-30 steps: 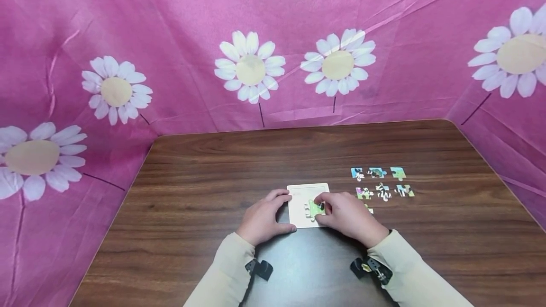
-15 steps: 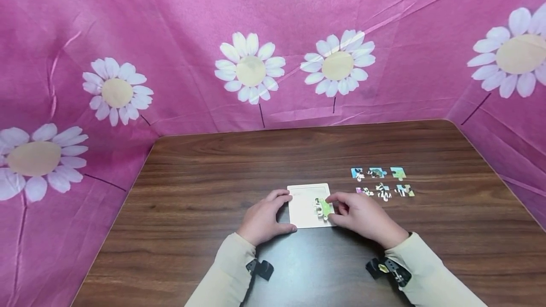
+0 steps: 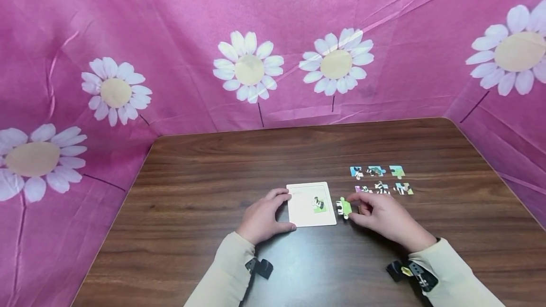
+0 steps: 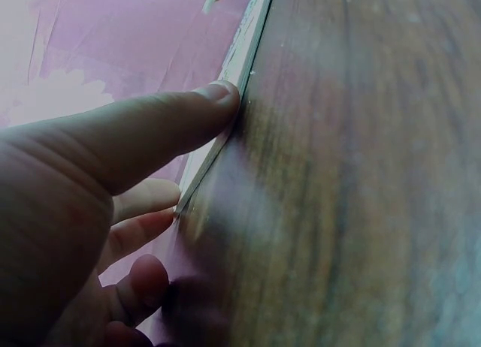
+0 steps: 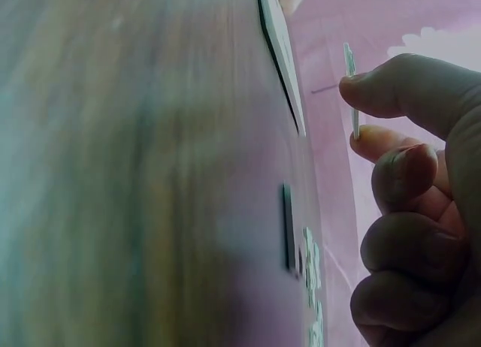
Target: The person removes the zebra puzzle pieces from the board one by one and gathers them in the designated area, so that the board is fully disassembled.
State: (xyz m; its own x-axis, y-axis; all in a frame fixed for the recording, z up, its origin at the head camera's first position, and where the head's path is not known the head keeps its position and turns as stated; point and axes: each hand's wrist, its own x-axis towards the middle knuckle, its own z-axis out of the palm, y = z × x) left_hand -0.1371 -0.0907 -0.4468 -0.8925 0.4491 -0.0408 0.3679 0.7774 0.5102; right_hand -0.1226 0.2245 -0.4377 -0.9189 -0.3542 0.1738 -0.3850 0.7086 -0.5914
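My right hand (image 3: 384, 217) pinches a green and white jigsaw piece (image 3: 344, 208) between thumb and index finger, just right of the white puzzle board (image 3: 303, 214). In the right wrist view the piece (image 5: 352, 84) shows edge-on above the table, the other fingers curled below it. My left hand (image 3: 266, 217) rests at the board's left side, its thumb at the near corner and its fingertips along the left edge. The left wrist view has the thumb (image 4: 218, 93) touching the board's edge (image 4: 242, 58). A green patch with a black-and-white figure (image 3: 318, 204) shows on the board.
Several loose puzzle pieces lie in two rows to the right, among them a green one (image 3: 397, 171) and a blue one (image 3: 356, 172). One piece (image 5: 290, 228) lies on the table near my right hand. A pink flowered cloth (image 3: 294, 22) stands behind the wooden table (image 3: 204, 174).
My right hand has moved right with the green piece, from over the board to beside it. The green patch on the board has come into view. My left hand stays in place.
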